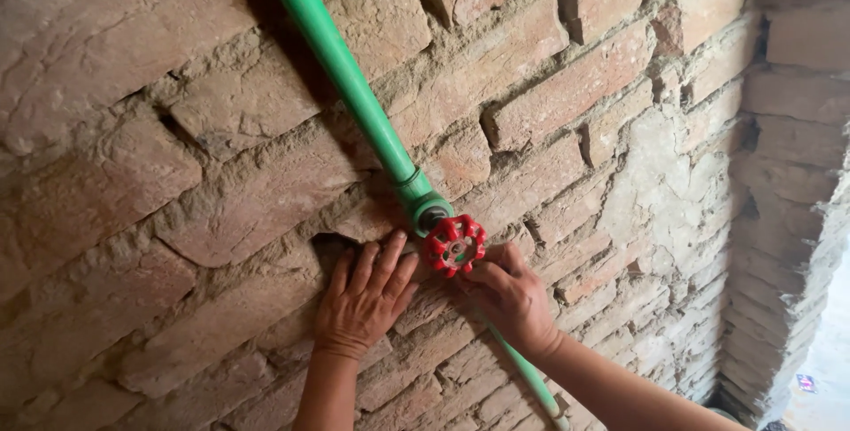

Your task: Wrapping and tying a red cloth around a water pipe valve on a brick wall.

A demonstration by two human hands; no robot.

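- My left hand (361, 303) lies flat against the brick wall (177, 174), palm to the bricks, fingers spread and pointing up toward the valve; its grip is apart and closes on nothing.
- The fingertips of that hand reach the edge of a dark hollow (329, 243) in the mortar, just left of the green pipe fitting (423, 203).
- My right hand (509, 298) comes in from the lower right, and its fingers curl around the lower right side of the red valve handwheel (455, 244); the grip is clamped on that wheel.
- The handwheel is small, round and spoked, and it sits on the valve body where the green pipe (341, 64) meets its thicker collar, near the middle of the view.
- The pipe runs slantwise across the wall, from the top left of centre down to the valve, then on behind my right wrist toward the bottom edge, where a joint (553, 411) shows.
- The wall is rough red brick with sandy, crumbling mortar; a patch of grey plaster (660, 183) covers the bricks to the right of the valve.
- At the far right the wall turns a corner (788, 174), and a strip of pale ground (828, 360) shows beyond it.
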